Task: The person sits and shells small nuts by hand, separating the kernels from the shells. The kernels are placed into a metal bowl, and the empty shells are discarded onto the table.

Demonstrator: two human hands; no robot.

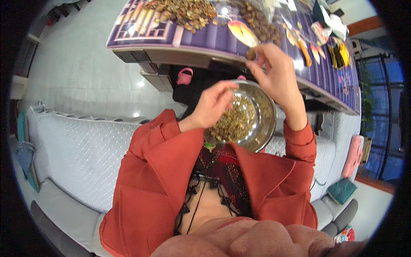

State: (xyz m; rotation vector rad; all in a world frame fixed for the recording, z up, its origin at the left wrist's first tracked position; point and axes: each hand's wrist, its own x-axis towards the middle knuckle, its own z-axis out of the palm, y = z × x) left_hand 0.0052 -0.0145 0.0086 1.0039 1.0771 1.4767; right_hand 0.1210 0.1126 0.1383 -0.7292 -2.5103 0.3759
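My right hand [273, 69] is raised near the table's front edge, a small brown nut-like piece [251, 54] between its thumb and fingers. Over the left rim of a steel bowl [268, 128] my left hand [216, 102] is held with curled, slightly blurred fingers; whether it holds anything cannot be told. Small yellowish-brown pieces [232, 128] lie in the bowl, which rests at my lap. On the table, brown whole pieces [263, 25] form a pile beyond my right hand, and flat, shell-like pieces [189, 13] are heaped at the left.
The purple patterned table cover [205, 38] spans the far side. A knife with an orange handle [303, 51] lies right of the brown pile, near a yellow and black packet [340, 56]. A pink shoe [185, 76] shows under the table. A quilted sofa cover [86, 141] extends leftward.
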